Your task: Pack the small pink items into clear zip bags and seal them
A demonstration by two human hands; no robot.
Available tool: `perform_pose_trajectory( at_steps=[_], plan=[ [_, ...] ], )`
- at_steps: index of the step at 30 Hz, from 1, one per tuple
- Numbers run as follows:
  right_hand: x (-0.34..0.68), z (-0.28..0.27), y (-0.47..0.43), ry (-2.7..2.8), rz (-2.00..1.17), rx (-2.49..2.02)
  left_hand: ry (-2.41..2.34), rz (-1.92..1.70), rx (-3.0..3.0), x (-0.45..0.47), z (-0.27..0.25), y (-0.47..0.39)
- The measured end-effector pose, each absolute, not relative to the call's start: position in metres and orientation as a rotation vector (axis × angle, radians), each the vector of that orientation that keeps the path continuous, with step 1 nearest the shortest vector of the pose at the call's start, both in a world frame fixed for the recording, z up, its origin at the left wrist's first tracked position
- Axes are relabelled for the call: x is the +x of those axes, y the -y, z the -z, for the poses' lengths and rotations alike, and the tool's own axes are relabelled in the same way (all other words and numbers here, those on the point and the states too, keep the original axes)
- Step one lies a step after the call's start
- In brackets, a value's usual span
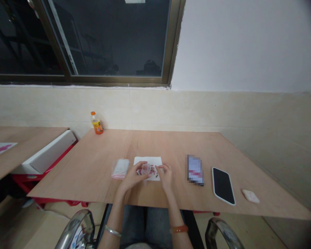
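A white sheet of paper (155, 161) lies on the table in front of me, with several small dark red and pink pieces (152, 170) on it. My left hand (133, 177) curls its thumb and fingers around a small clear plastic container (145, 168) over the sheet; its exact kind is hard to tell. At the sheet's right edge is my right hand (167, 175), thumb and forefinger drawn together. Whatever those fingertips may hold is too small to see. Just left of my left hand lies a clear plastic bag (121, 168) with white contents.
To the right are a phone with a lit, blurred screen (195, 170), a dark-screened phone (223, 186) and a white rounded object (250, 196). An orange drink bottle (97, 123) stands at the back left by the wall. Another table (28, 138) is further left.
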State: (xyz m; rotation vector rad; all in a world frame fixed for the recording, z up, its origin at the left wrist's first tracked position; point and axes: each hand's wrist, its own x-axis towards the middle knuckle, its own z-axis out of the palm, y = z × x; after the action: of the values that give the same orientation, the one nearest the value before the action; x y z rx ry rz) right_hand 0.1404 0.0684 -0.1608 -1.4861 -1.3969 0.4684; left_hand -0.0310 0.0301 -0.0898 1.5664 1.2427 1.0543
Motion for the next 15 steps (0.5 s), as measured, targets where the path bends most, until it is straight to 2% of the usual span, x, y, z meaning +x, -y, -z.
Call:
perform_pose_trajectory(
  at_steps=[4, 9, 15],
  plan=[
    [0.134, 0.137, -0.068, 1.260, -0.539, -1.224, -1.215, -1.047, 1.570, -0.032, 0.095, -0.031],
    [0.126, 0.108, -0.052, 1.413, -0.658, -1.093, -1.162, -1.043, 1.589, -0.029, 0.095, -0.032],
    [0.127, 0.116, -0.054, 1.450, -0.665, -1.117, -1.192, -1.052, 1.583, -0.030, 0.092, -0.032]
  ],
)
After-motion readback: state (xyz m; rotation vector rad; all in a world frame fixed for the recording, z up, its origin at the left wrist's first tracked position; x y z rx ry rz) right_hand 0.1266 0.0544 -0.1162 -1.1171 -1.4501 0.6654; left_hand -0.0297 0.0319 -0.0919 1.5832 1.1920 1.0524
